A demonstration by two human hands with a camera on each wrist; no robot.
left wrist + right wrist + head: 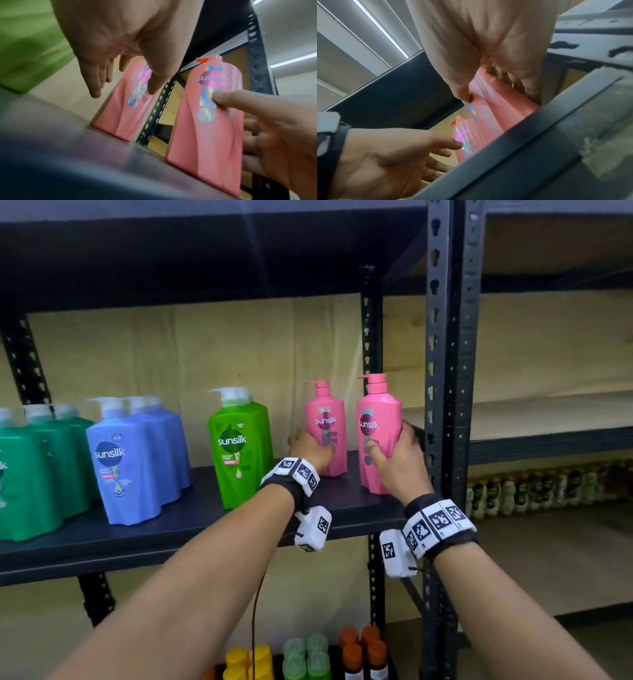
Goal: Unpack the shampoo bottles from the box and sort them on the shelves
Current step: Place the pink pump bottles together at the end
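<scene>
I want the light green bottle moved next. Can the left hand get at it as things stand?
Probably yes: the left hand is open beside the pink bottle, and the shelf stretch to the light green bottle looks free.

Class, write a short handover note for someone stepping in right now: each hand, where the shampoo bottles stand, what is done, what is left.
Right hand: grip around the right pink bottle, at the shelf's right end.
Left hand: fingers straight, beside the left pink bottle, which stands on its own.
Done: dark green bottles, blue bottles and a light green bottle stand grouped by colour.
Left: release the right pink bottle. The box is out of view, so what remains is unknown.
</scene>
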